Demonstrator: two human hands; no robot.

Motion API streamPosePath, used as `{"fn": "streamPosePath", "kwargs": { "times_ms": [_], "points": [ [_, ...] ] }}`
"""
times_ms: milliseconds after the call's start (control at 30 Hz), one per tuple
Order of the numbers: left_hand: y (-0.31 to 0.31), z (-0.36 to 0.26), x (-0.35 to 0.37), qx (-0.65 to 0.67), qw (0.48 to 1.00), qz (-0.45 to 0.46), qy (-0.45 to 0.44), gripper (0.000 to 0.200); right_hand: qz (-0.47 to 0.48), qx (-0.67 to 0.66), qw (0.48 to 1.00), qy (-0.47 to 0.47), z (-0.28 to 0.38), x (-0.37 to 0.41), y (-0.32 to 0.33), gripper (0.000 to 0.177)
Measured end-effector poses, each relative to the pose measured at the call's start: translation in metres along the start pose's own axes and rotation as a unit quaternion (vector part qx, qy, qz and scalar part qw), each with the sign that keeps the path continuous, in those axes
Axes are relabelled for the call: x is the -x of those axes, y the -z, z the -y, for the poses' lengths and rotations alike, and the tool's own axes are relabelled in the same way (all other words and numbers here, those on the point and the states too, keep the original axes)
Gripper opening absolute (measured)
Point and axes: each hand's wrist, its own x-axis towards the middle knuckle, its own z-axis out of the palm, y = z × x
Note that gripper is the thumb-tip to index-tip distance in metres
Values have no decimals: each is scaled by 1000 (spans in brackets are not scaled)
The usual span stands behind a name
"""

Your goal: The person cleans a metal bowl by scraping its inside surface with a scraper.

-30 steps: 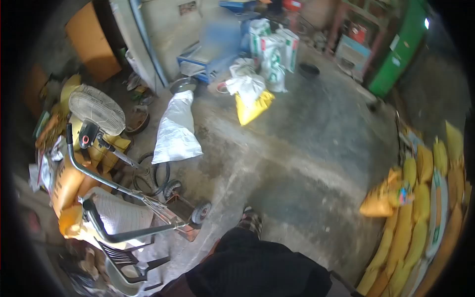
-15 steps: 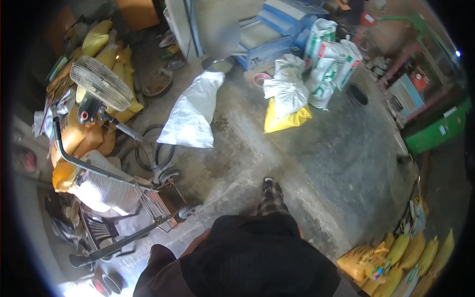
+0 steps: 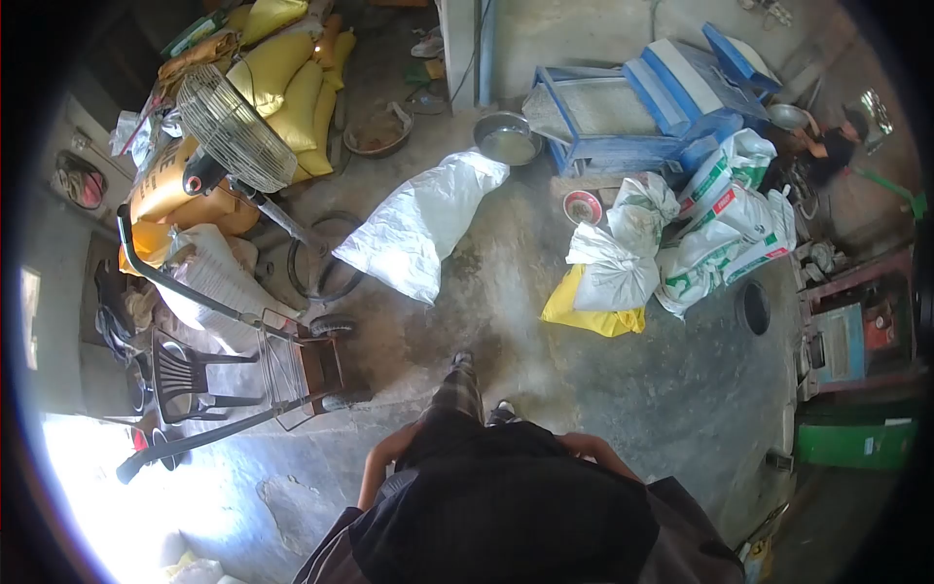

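Note:
Both arms hang beside my dark shirt as I stand over the concrete floor. My left hand [image 3: 411, 435] is at the left of my body, its fingers hidden by the clothing. On the other side, my right hand [image 3: 574, 443] is likewise mostly covered by the shirt. No held object shows at either one. Ahead of me lies a white woven sack [image 3: 428, 226], its upper end against a metal basin [image 3: 507, 139]. To the right, a tied white sack [image 3: 615, 268] rests on a yellow sack [image 3: 584, 307].
A hand truck [image 3: 224, 316] and a pedestal fan [image 3: 233, 131] stand left, beside stacked yellow sacks [image 3: 282, 88]. Beyond are a blue machine [image 3: 623, 117] and several white-green sacks [image 3: 725, 234]. A black bucket [image 3: 753, 308] stands right. Another person [image 3: 832, 146] is at the far right with a metal bowl [image 3: 788, 117].
My view has turned and moved forward, so the white sack and basin appear shifted right. Both forearms show more clearly. The other person is now more in view.

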Motion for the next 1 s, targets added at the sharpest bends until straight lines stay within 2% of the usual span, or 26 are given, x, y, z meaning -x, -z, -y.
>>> {"fn": "streamPosePath", "kwargs": {
  "times_ms": [33,67,100,133,167,200,233,267,300,333,467,533,633,700,767,867,1000],
  "points": [
    [2,-7,-7,-1,1000,0,7,58,61,152,980,-109,-11,-50,48,68],
    [0,-16,-20,-2,1000,4,8,58,-127,264,956,-5,16,-41,56,65],
    [-8,-33,-42,-1,1000,13,1,58,-314,362,873,92,81,-9,64,62],
    [-23,-58,-70,1,999,29,-16,58,-396,384,821,144,155,28,80,55],
    [-36,-86,-101,0,998,48,-39,58,-423,235,821,304,218,62,100,46],
    [-50,-106,-125,-3,996,69,-55,58,-439,119,783,423,278,106,112,41],
    [-67,-112,-135,-9,993,97,-60,58,-485,7,721,495,323,146,117,38],
    [-75,-116,-141,-19,990,124,-64,58,-528,94,634,557,383,201,111,37],
    [-79,-123,-151,-28,986,146,-69,59,-578,217,512,597,419,239,113,39],
    [-76,-125,-156,-39,983,166,-72,59,-536,168,398,726,458,253,115,39],
    [-55,-156,-206,-40,980,178,-81,59,-552,199,397,706,479,281,158,38],
    [-24,-155,-221,-46,984,163,-62,59,-547,192,399,710,496,283,175,38],
    [-23,-204,-269,-62,979,176,-79,60,-576,217,385,688,531,262,231,38],
    [-18,-244,-309,-48,984,156,-78,60,-563,232,376,698,555,251,263,38],
    [1,-258,-329,-50,988,137,-58,60,-555,226,377,706,557,259,317,38],
    [13,-280,-343,-50,992,114,-15,60,-535,216,390,717,594,227,393,38],
    [37,-358,-388,-57,995,78,7,61,-527,213,378,731,647,205,485,38]
  ]
}}
